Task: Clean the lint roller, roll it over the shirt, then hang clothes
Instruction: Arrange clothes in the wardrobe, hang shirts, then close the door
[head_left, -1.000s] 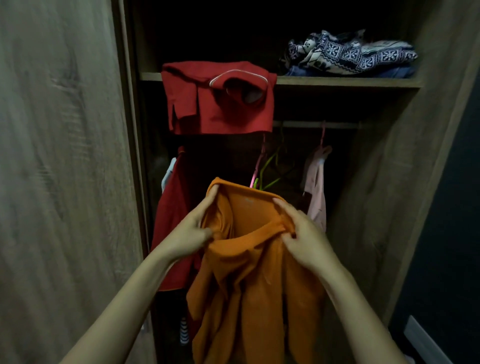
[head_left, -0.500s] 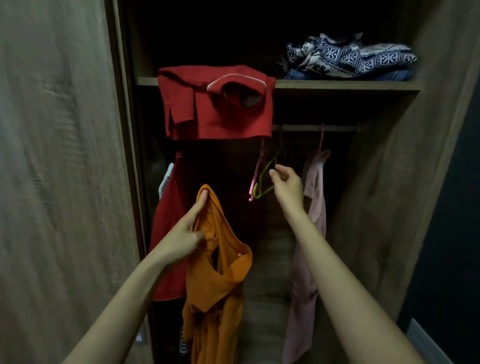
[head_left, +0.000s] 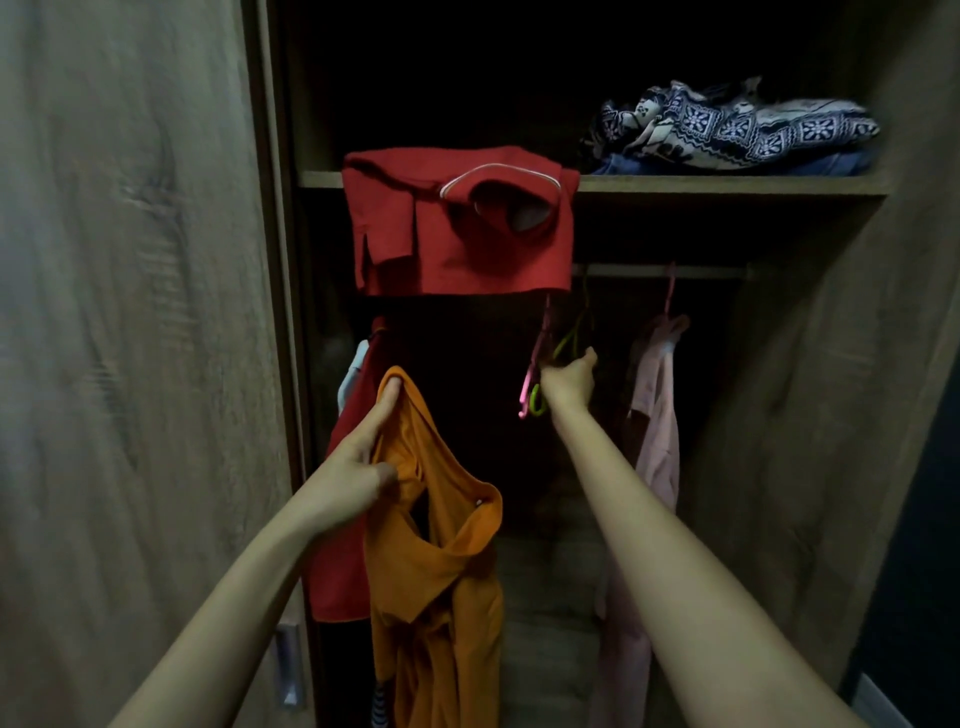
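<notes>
An orange shirt (head_left: 441, 566) hangs limp in front of the open wardrobe, pinched at its collar by my left hand (head_left: 358, 467). My right hand (head_left: 569, 382) reaches into the wardrobe and closes around the empty hangers (head_left: 540, 374), one green and one pink, that dangle from the rail (head_left: 660, 271). Which of the two it grips I cannot tell. No lint roller is in view.
A red garment (head_left: 457, 234) droops over the shelf edge (head_left: 727, 184), with folded patterned cloth (head_left: 727, 127) above. A pink garment (head_left: 657, 415) hangs at the right, a red one (head_left: 337, 571) behind the orange shirt. The wardrobe door (head_left: 130, 364) stands at the left.
My right hand let go of the orange shirt and reached up and forward to the hangers. The shirt now hangs from my left hand alone.
</notes>
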